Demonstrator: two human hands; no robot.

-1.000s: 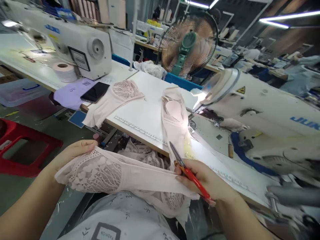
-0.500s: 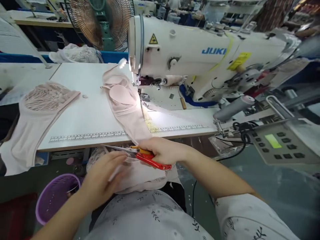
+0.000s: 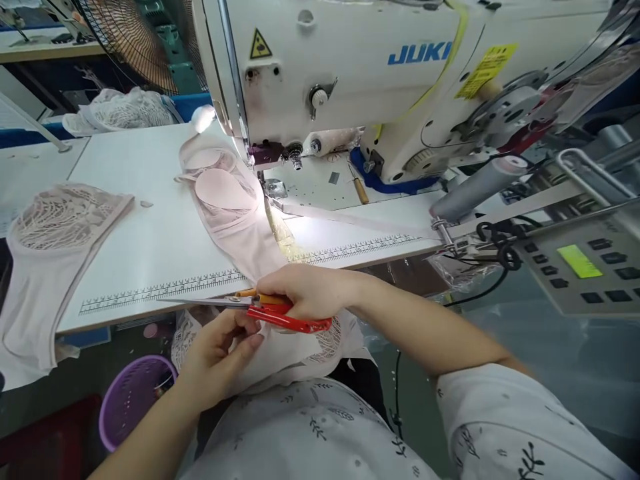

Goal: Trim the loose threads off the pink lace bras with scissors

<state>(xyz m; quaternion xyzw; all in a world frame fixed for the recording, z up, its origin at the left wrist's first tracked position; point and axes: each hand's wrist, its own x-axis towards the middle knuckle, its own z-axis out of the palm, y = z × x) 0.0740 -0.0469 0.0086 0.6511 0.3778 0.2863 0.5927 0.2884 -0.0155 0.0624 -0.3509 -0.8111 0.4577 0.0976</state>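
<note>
Right hand [image 3: 310, 291]: you clasp red scissors [image 3: 295, 323] at the desk's [image 3: 163, 220] front edge.
Left hand [image 3: 216, 353]: nearly closed beside pale garment [image 3: 297, 350]; hold unclear.

From here the upper edge crops the fan [image 3: 131, 43] and sewing machine [image 3: 340, 87]; the right hand [image 3: 313, 291] covers part of the scissors [image 3: 290, 321]. I can't read the yellow label [image 3: 486, 71] or make out what the purple basket [image 3: 129, 400] holds.

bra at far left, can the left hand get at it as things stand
Probably yes: nothing seems to block the way to the bra, which hangs over the table edge, though the left hand appears occupied at the lap garment.
</note>
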